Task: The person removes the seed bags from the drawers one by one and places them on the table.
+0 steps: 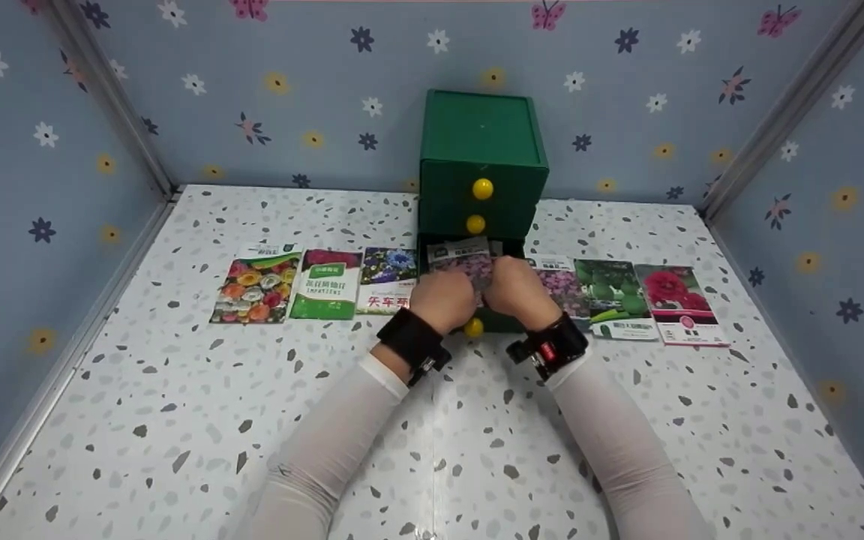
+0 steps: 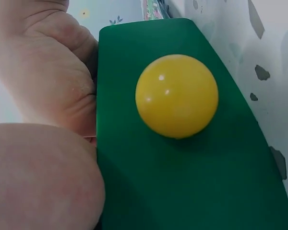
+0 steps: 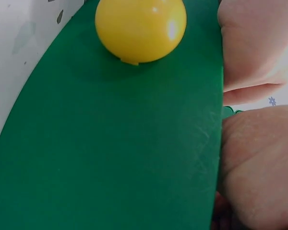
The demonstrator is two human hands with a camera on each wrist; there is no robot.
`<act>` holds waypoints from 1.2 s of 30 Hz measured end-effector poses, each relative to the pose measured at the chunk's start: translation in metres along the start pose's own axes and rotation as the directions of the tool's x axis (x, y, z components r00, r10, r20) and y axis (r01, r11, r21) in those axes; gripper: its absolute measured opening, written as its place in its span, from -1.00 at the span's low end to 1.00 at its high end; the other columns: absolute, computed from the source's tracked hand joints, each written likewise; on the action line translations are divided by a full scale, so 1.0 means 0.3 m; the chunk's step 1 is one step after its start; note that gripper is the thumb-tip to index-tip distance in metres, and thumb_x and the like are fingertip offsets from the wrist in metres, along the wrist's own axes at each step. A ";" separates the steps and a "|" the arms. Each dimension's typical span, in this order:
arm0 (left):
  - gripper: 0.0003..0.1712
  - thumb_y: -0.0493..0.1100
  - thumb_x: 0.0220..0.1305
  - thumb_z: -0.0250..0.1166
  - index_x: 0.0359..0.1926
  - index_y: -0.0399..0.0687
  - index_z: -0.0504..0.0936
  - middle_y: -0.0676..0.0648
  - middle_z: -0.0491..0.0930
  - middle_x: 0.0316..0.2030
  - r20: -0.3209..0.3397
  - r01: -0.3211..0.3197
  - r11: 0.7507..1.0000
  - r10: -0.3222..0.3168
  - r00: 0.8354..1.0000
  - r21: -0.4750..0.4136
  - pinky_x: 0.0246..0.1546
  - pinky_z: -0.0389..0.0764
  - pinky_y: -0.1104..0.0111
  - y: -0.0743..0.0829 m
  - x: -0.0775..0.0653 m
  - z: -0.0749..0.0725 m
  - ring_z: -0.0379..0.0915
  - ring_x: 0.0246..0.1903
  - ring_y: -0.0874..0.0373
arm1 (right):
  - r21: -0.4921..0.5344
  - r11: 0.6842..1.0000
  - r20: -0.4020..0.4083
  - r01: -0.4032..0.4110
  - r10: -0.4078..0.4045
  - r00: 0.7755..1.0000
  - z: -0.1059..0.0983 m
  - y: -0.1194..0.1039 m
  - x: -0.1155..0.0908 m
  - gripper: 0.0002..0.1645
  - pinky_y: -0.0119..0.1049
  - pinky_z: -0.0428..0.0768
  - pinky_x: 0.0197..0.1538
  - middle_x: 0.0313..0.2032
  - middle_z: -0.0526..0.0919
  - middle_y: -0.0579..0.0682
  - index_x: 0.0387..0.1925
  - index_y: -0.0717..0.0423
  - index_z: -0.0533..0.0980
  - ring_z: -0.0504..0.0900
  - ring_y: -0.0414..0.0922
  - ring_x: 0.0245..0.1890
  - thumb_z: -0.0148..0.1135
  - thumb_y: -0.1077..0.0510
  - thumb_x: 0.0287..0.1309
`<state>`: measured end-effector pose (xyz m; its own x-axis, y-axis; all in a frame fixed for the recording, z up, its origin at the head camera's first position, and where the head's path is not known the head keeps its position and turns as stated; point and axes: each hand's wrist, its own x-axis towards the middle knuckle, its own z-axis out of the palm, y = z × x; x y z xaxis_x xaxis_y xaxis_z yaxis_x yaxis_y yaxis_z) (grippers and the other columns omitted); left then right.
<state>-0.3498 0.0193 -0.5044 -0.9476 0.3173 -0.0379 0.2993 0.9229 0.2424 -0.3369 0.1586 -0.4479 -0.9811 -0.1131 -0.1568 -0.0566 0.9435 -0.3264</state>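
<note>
A green chest of drawers stands at the back with its lowest drawer pulled out; a yellow knob sits on that drawer's front. Inside lies a seed packet with pinkish-purple flowers, its top edge towards the back. Over the drawer front, my left hand and my right hand are side by side, fingers curled at the packet's near end. The fingertips are hidden behind the drawer front and the backs of the hands. Another packet edge shows beside the first one.
Left of the drawer lie an orange-flower packet, a green-and-white packet and a blue-flower packet. Rightward are a purple-flower packet, a green vegetable packet and a red-flower packet. Patterned walls enclose the speckled table.
</note>
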 end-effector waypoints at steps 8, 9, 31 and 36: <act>-0.49 0.04 0.72 0.16 0.23 -0.37 0.65 -0.28 0.77 -0.11 0.014 0.104 0.992 -0.103 0.995 -0.069 -0.16 0.81 0.02 0.065 -0.098 -0.112 0.75 -0.18 -0.17 | 0.020 1.000 -0.006 0.014 -0.014 1.000 0.008 0.016 0.016 -0.87 -0.17 0.46 -0.41 -0.41 0.60 0.11 -0.41 0.22 0.59 0.50 -0.01 -0.47 0.26 0.40 0.28; -0.45 0.05 0.73 0.16 0.29 -0.40 0.59 -0.30 0.76 -0.09 0.015 0.116 0.990 -0.116 0.993 -0.080 -0.13 0.81 0.01 0.067 -0.102 -0.116 0.75 -0.14 -0.20 | 0.025 1.000 -0.001 0.014 -0.014 1.000 0.015 0.024 0.029 -0.86 -0.15 0.47 -0.41 -0.41 0.60 0.12 -0.41 0.22 0.59 0.50 0.01 -0.47 0.27 0.40 0.28; -0.57 -0.02 0.73 0.14 0.08 -0.28 0.78 -0.27 0.78 -0.01 0.001 0.016 0.999 -0.016 1.000 0.031 0.15 0.68 -0.10 0.071 -0.103 -0.113 0.74 -0.04 -0.21 | 0.060 0.998 -0.024 0.025 -0.023 0.999 0.005 0.014 -0.004 -0.79 -0.15 0.47 -0.39 -0.43 0.53 0.06 -0.43 0.15 0.54 0.49 -0.01 -0.47 0.27 0.39 0.34; -0.53 -0.02 0.72 0.15 0.21 -0.38 0.68 -0.31 0.76 0.02 -0.020 0.032 0.999 -0.032 0.999 0.002 0.20 0.67 -0.10 0.066 -0.103 -0.113 0.73 0.00 -0.24 | 0.067 0.997 -0.034 0.029 -0.027 0.999 0.008 0.013 -0.002 -0.76 -0.16 0.45 -0.39 -0.44 0.50 0.05 -0.46 0.12 0.50 0.47 -0.01 -0.47 0.27 0.40 0.31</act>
<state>-0.3184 0.0204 -0.4655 -0.9587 0.2831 -0.0266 0.2688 0.9329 0.2396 -0.3359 0.1615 -0.4513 -0.9849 -0.1277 -0.1167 -0.0724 0.9169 -0.3926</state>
